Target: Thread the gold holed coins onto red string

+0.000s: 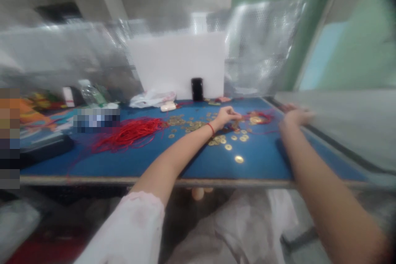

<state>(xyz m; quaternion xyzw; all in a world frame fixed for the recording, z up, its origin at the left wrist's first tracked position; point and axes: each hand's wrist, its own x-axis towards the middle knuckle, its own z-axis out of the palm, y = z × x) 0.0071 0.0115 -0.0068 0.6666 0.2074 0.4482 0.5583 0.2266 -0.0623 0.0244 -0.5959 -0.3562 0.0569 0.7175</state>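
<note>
My left hand, with a red cord bracelet at its wrist, is over the blue table, its thumb and fingers pinched together. A brass-coloured coin and red cord show right at its fingertips; what exactly it grips I cannot make out. Loose coins with holes lie scattered around and below this hand. To its right is a small bundle of coins and red cord. My right hand is raised near the table's right edge, its fingers smeared by motion. A large heap of red cords lies to the left.
A dark phone stands against a white board at the back. Farther left are a white plastic bag, a clear bottle and a black object. A pale panel borders the table on the right.
</note>
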